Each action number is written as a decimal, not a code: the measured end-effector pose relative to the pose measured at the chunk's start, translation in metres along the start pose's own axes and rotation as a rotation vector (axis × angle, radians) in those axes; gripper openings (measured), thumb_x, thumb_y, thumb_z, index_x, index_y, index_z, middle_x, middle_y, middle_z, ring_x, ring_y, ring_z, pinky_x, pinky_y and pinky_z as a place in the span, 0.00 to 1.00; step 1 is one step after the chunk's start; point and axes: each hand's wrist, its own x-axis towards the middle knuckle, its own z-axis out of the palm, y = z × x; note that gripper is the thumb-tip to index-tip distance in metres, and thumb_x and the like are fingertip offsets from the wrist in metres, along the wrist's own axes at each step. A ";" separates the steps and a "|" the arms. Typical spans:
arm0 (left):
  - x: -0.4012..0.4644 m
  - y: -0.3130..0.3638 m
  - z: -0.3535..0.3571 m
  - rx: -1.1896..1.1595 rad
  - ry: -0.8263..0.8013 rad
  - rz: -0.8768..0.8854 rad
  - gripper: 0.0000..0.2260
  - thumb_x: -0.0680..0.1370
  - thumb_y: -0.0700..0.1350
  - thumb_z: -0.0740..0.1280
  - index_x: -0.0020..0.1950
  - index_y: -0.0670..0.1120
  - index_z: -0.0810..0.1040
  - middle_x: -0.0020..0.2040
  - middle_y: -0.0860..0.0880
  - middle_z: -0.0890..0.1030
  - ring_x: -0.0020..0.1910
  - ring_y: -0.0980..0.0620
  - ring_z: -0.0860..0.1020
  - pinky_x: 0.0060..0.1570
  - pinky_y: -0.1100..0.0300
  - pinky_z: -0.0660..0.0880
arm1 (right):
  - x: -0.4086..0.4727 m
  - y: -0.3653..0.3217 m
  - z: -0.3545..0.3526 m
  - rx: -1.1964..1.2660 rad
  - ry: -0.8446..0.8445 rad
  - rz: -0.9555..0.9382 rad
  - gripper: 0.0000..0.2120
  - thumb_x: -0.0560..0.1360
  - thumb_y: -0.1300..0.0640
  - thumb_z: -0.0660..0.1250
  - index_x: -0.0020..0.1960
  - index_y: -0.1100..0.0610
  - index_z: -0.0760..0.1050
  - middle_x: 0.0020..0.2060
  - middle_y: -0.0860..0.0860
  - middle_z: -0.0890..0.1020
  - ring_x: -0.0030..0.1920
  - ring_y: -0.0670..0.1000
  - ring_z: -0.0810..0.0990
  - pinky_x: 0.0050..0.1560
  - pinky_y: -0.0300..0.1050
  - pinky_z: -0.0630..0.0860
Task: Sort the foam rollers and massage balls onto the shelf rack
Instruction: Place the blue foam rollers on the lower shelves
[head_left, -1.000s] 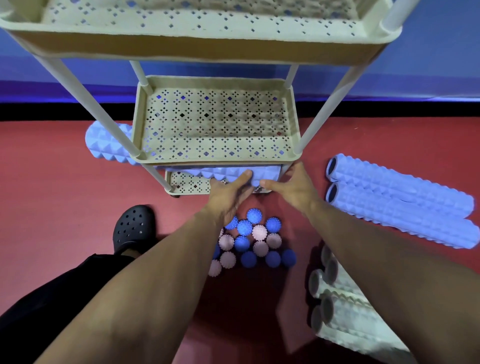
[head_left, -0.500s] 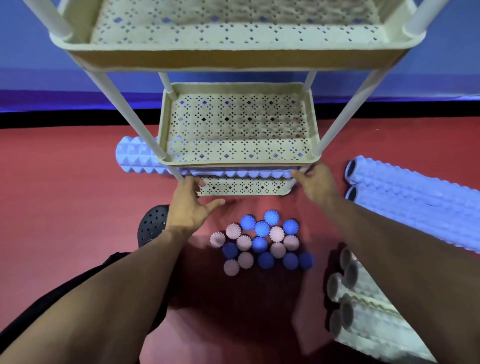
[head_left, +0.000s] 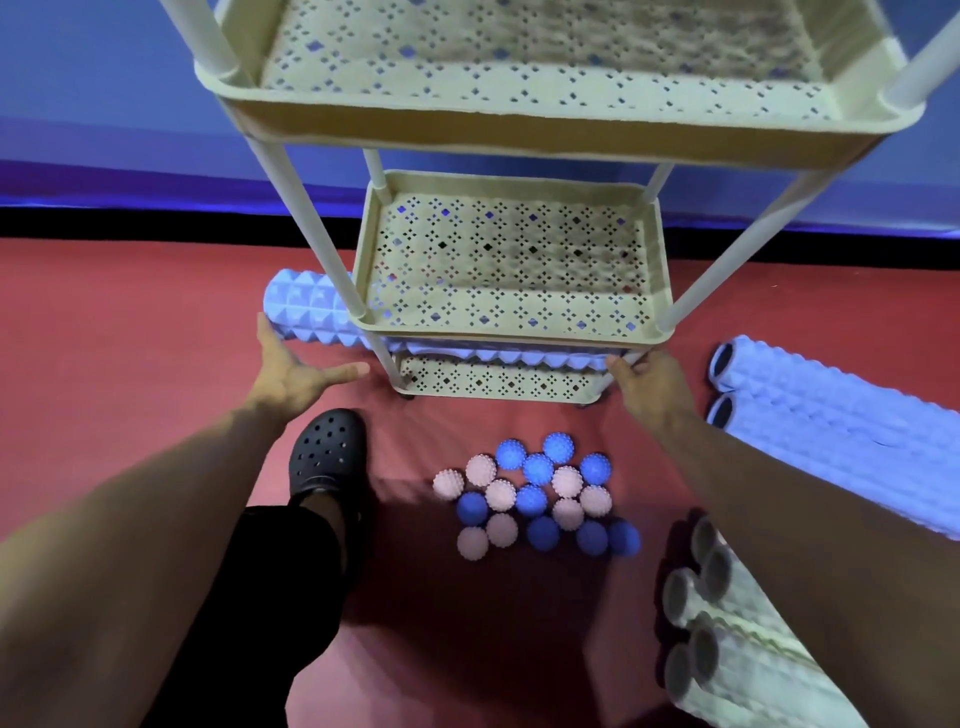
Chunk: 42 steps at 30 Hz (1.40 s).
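Blue foam roller (head_left: 311, 312) on bottom tier of shelf rack (head_left: 498, 382), overhanging toward 9 o'clock; judged light, stiff, knobbly, non-slip; take at ends; left hand (head_left: 291, 371) released, flat against end; right hand (head_left: 652, 382) at opposite end, grasp cannot be told.

My shelf rack (head_left: 524, 317) is pale cream, its trays pierced with a diamond pattern of small holes. The foam roller (head_left: 311, 312) on the bottom tray is light blue with a raised pyramid texture, as are the two foam rollers (head_left: 841, 415) on the red floor (head_left: 130, 338). The spiky massage balls (head_left: 535, 499) are blue and pale pink. The ridged rollers (head_left: 727, 639) are whitish grey. My clog (head_left: 327, 449) is black.
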 end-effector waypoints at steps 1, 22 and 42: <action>0.002 -0.001 0.004 -0.011 0.028 0.006 0.60 0.60 0.50 0.85 0.79 0.45 0.46 0.75 0.48 0.61 0.73 0.50 0.63 0.74 0.48 0.63 | -0.001 0.000 0.001 0.019 -0.003 0.003 0.12 0.77 0.55 0.70 0.50 0.65 0.76 0.38 0.53 0.84 0.43 0.52 0.82 0.45 0.45 0.75; 0.010 0.018 0.006 -0.020 0.035 0.105 0.68 0.59 0.43 0.85 0.80 0.46 0.35 0.76 0.46 0.57 0.66 0.56 0.69 0.63 0.60 0.74 | 0.000 -0.007 0.006 0.134 0.021 0.005 0.17 0.79 0.54 0.65 0.67 0.58 0.73 0.56 0.52 0.83 0.58 0.51 0.80 0.54 0.42 0.73; -0.012 0.027 0.041 0.096 -0.064 0.175 0.66 0.54 0.59 0.86 0.80 0.57 0.46 0.78 0.46 0.57 0.76 0.44 0.63 0.73 0.44 0.65 | -0.015 -0.002 -0.028 0.417 0.016 0.075 0.42 0.72 0.70 0.73 0.78 0.61 0.52 0.49 0.41 0.77 0.42 0.27 0.78 0.62 0.44 0.75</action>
